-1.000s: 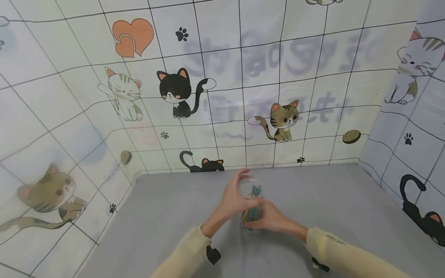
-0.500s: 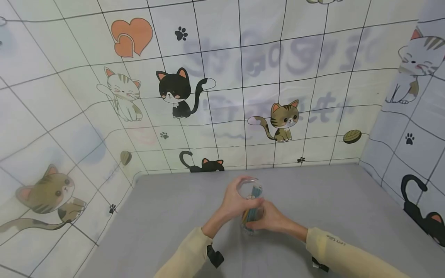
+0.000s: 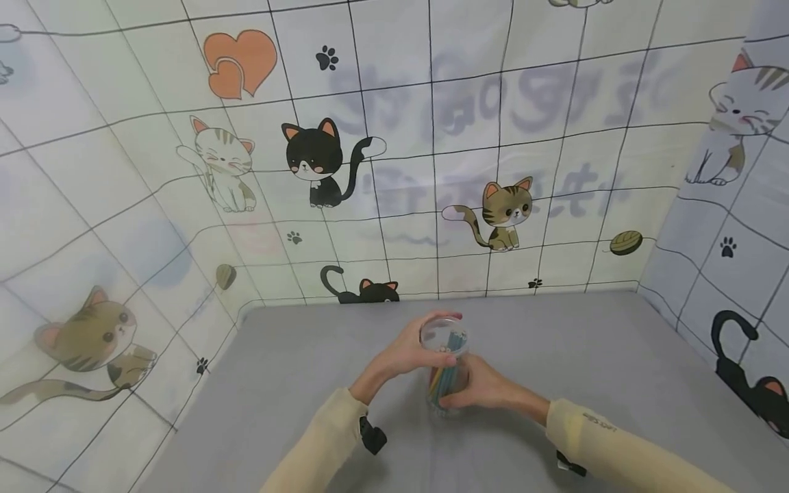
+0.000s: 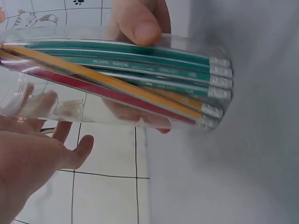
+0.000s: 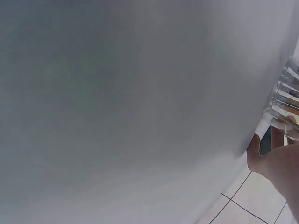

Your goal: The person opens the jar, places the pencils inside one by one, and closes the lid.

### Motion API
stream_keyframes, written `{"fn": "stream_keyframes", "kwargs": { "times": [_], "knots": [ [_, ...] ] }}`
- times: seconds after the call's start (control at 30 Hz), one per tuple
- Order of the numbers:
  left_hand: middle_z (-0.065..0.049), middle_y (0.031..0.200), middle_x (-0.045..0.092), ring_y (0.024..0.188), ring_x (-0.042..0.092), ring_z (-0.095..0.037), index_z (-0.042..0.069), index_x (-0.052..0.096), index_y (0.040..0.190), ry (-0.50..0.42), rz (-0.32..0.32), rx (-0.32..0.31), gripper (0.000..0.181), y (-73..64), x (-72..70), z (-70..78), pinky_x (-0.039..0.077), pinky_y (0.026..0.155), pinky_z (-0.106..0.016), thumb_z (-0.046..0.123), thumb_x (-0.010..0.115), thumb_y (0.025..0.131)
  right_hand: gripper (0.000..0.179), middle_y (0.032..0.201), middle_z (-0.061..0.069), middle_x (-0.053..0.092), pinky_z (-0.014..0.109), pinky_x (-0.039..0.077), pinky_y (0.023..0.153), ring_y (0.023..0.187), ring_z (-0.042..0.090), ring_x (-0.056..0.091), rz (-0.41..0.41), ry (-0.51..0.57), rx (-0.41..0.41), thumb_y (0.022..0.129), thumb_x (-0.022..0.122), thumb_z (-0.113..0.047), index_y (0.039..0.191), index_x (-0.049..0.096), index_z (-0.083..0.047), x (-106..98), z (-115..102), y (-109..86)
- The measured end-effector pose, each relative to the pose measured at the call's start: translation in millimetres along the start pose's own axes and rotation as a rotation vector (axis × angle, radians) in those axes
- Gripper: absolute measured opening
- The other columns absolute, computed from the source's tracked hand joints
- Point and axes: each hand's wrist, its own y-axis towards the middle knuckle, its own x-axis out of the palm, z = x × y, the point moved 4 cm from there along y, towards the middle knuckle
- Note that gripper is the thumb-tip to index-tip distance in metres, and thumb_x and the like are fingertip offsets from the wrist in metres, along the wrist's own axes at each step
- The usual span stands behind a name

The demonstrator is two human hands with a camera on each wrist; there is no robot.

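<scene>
A clear jar stands upright between my hands, filled with pencils. The left wrist view shows green, yellow and red pencils through the jar wall, their eraser ends at its base. My left hand holds the jar's top end, thumb in front and fingers reaching round the back; in the left wrist view some fingers of this left hand stand off the wall. Lower down, my right hand grips the jar's body. Whether the top has a lid is unclear. The right wrist view catches only the jar's base.
A grey cloth-covered table lies under the jar. Tile-patterned sheets printed with cats form walls at the back and both sides. Black wrist straps show at the cream sleeves.
My left wrist has turned and shifted slightly left, with its fingers now further round the jar's top. The right hand keeps its grip low on the jar, which stays in nearly the same place.
</scene>
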Motion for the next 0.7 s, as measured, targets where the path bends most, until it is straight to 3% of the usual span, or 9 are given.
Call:
{"fn": "stream_keyframes", "kwargs": {
  "times": [0.13, 0.23, 0.37, 0.5, 0.7],
  "knots": [
    [-0.011, 0.155, 0.039, 0.141, 0.034, -0.022, 0.011, 0.026, 0.157, 0.042, 0.029, 0.011, 0.085, -5.6, -4.5, -1.5, 0.029, 0.109, -0.058, 0.064, 0.049, 0.095, 0.085, 0.136, 0.007, 0.056, 0.061, 0.029, 0.107, 0.127, 0.029, 0.050, 0.007, 0.045, 0.003, 0.078, 0.086, -0.027, 0.147, 0.039, -0.007, -2, 0, 0.9],
    [-0.017, 0.157, 0.034, 0.144, 0.029, -0.029, 0.004, 0.023, 0.157, 0.055, 0.064, 0.000, 0.080, -15.5, -7.9, -3.8, 0.026, 0.112, -0.055, 0.062, 0.033, 0.102, 0.090, 0.141, 0.012, 0.052, 0.064, 0.029, 0.107, 0.131, 0.034, 0.046, 0.016, 0.053, 0.025, 0.076, 0.088, -0.026, 0.148, 0.038, -0.005, -2, 2, -0.8],
    [-0.020, 0.157, 0.032, 0.144, 0.029, -0.032, -0.001, 0.025, 0.155, 0.114, 0.109, -0.064, 0.071, -32.3, -13.9, -5.2, 0.026, 0.114, -0.051, 0.052, 0.027, 0.107, 0.094, 0.139, 0.012, 0.052, 0.062, 0.037, 0.101, 0.126, 0.035, 0.048, 0.040, 0.022, 0.074, 0.074, 0.089, -0.028, 0.149, 0.037, -0.005, -10, -2, -8.0],
    [-0.021, 0.153, 0.037, 0.141, 0.035, -0.034, -0.003, 0.029, 0.153, 0.266, 0.148, -0.116, 0.069, -44.4, -21.1, -1.7, 0.029, 0.112, -0.054, 0.050, 0.026, 0.108, 0.096, 0.136, 0.010, 0.054, 0.061, 0.040, 0.098, 0.120, 0.033, 0.052, 0.056, -0.057, 0.083, 0.076, 0.087, -0.031, 0.152, 0.033, -0.006, -30, -12, -15.2],
    [-0.020, 0.155, 0.035, 0.144, 0.027, -0.040, 0.001, 0.032, 0.153, 0.610, 0.197, -0.193, 0.078, -53.8, -31.1, 10.2, 0.019, 0.112, -0.064, 0.060, 0.030, 0.102, 0.086, 0.139, 0.018, 0.053, 0.065, 0.039, 0.098, 0.126, 0.040, 0.050, 0.111, -0.274, 0.051, 0.081, 0.081, -0.038, 0.146, 0.040, -0.001, -68, -35, -19.5]
  ]
}}
